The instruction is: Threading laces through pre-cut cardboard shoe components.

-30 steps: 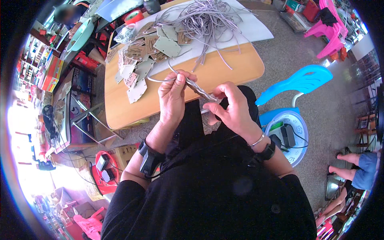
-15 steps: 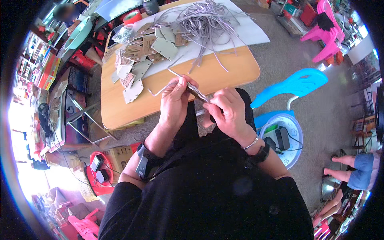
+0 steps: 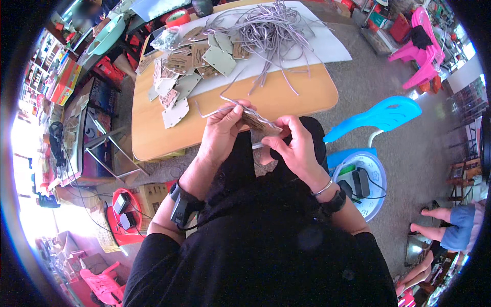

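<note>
My left hand (image 3: 223, 128) is closed around one end of a small flat board (image 3: 254, 122) with a brown face. A lilac-grey cord (image 3: 223, 96) comes out between its fingers, with loose ends sticking up and to the left. More of that cord runs along the board's upper edge towards my right hand (image 3: 295, 147). There the curled fingers meet the cord at the board's right end, while the thumb is held lower, a little apart. Just beyond, on the table, lies a pile of similar boards (image 3: 219, 61), some brown side up, others pale with small holes.
A tangled heap of cords (image 3: 273, 30) lies on a white sheet atop the wooden table (image 3: 153, 138). Red tape (image 3: 177, 18) sits behind the boards. To my right are a blue chair (image 3: 378, 115) and a basin (image 3: 377, 204) holding black devices; a red stool (image 3: 120, 233) stands left.
My right hand has loosened its pinch, its thumb moving away from the fingers, and more of the board's brown face shows. My left hand keeps its hold. The view has shifted slightly.
</note>
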Motion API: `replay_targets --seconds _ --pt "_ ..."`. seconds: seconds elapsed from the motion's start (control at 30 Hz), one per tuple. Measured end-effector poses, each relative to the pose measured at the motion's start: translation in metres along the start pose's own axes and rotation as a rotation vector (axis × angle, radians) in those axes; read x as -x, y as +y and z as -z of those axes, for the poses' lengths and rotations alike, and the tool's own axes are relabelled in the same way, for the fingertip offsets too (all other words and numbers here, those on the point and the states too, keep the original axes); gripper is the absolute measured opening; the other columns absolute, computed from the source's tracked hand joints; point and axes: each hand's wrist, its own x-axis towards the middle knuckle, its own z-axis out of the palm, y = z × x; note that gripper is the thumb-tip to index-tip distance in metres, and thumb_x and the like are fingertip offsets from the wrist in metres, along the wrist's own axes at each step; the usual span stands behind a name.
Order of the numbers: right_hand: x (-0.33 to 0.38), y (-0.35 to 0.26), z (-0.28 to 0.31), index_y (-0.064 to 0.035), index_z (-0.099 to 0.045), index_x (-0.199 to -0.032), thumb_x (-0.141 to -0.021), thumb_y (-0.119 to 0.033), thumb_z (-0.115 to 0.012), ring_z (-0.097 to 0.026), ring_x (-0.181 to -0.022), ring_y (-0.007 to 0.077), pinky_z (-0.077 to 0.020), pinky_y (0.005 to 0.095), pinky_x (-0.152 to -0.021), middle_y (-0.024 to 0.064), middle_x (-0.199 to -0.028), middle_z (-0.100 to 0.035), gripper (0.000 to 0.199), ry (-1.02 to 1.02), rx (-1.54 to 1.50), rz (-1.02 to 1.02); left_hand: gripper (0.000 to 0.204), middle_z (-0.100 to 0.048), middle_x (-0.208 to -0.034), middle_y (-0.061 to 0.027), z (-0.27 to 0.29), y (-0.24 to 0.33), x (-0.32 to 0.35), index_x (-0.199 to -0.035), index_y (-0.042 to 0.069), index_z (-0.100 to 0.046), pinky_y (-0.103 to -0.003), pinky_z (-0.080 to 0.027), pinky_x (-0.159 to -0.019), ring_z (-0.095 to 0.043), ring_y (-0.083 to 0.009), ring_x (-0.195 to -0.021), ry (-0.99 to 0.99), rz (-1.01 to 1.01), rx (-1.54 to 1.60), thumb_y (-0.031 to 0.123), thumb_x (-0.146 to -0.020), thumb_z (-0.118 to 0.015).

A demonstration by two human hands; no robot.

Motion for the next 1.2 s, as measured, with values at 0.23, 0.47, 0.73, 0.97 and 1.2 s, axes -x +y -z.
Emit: replay_targets --seconds 0.23,0.47,0.73,0.97,1.2 --pt "-0.005 0.002 -0.001 -0.0009 -0.055 -0.085 -0.076 -0.019 -0.072 -0.058 -0.058 0.0216 -0.0457 0.0314 -0.053 0.0113 -0.07 -0.057 0.026 -0.089 0.088 0.013 0.021 -0.062 -0.101 -0.0097 0.004 -0.005 0.004 -0.103 0.002 -0.06 -0.034 -0.049 -0.08 -0.06 -0.0178 -0.092 0.028 -0.051 0.065 0.017 -0.093 -0.05" --pt "-0.01 -0.016 -0.005 -0.0048 -0.047 -0.071 -0.077 -0.015 -0.063 -0.053 -0.064 0.0311 -0.0404 0.0409 -0.058 0.0121 -0.068 -0.05 0.02 -0.214 0.281 0.346 0.021 -0.064 -0.091 -0.011 0.007 -0.003 0.002 -0.097 -0.001 -0.059 -0.03 -0.048 -0.075 -0.061 -0.0184 -0.081 0.188 -0.02 -0.013 0.017 -0.094 -0.049" --pt "-0.005 -0.019 -0.008 -0.0049 -0.053 -0.083 -0.08 -0.023 -0.068 -0.052 -0.063 0.0238 -0.0432 0.0318 -0.054 0.0065 -0.07 -0.052 0.023 -0.476 0.095 0.101 0.021 -0.057 -0.079 -0.004 0.006 0.019 0.014 -0.09 0.001 -0.057 -0.028 -0.048 -0.069 -0.056 -0.0139 -0.073 0.145 0.0 -0.045 0.02 -0.094 -0.049" --pt "-0.007 -0.019 -0.012 -0.0045 -0.057 -0.105 -0.088 -0.032 -0.059 -0.054 -0.078 0.0087 -0.0446 0.0198 -0.054 0.0025 -0.087 -0.056 0.032 -0.555 -0.478 -0.409 0.023 -0.063 -0.075 -0.001 0.008 0.044 0.044 -0.086 0.0 -0.064 -0.024 -0.046 -0.066 -0.057 -0.0074 -0.07 -0.398 0.302 -0.71 0.022 -0.089 -0.059" --pt "0.0 -0.023 -0.036 -0.0028 -0.059 -0.093 -0.086 -0.015 -0.059 -0.053 -0.073 0.0083 -0.0434 0.0233 -0.067 0.0006 -0.078 -0.055 0.014 -0.371 -0.382 -0.301 0.022 -0.063 -0.079 0.0005 0.015 0.027 0.06 -0.096 0.0 -0.064 -0.024 -0.046 -0.072 -0.056 -0.0066 -0.076 -0.407 0.371 -0.756 0.02 -0.089 -0.06"
